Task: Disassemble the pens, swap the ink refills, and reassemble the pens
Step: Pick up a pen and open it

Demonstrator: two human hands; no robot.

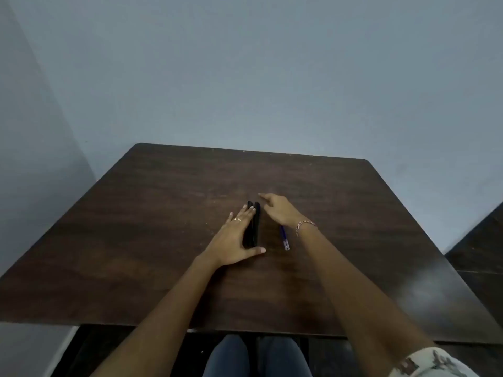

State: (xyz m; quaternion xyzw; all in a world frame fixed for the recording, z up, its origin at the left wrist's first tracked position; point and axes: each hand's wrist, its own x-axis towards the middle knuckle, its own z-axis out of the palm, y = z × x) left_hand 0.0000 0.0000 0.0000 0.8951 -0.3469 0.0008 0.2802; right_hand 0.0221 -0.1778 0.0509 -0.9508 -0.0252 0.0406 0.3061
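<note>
Blue-grey plain wall [245, 77] rises behind a dark brown wood-grain bench [163, 213], and all the work sits near its middle. A small bundle of slim black plastic pens [255, 227] lies there side by side, pointing away from the seated person. I cannot tell for certain how many barrels are in it.

The person's bare left grip [234, 238] lies flat on the bench with its fingers straight, pressed along the left flank of the black pens. Its thumb is spread across below their near ends, so it fences them rather than holds them. The right grip [280, 210] hovers just beyond and to the right of their far ends. Its forefinger points out, the other fingers are loosely bent, and it closes on nothing I can see. Whether that fingertip touches the wood I cannot tell. A thin blue plastic pen [284, 238] lies apart to the right, partly under the right wrist.

These pens look light, stiff and smooth. I judge they will roll readily on the bare wood, and the slender refills inside will bend if forced. The sensible hold is a pinch at mid-barrel with one grip, while the other takes the tip end to twist or pull. As things lie, neither grip has a pen in hand, and the disassembly looks not yet begun.
</note>
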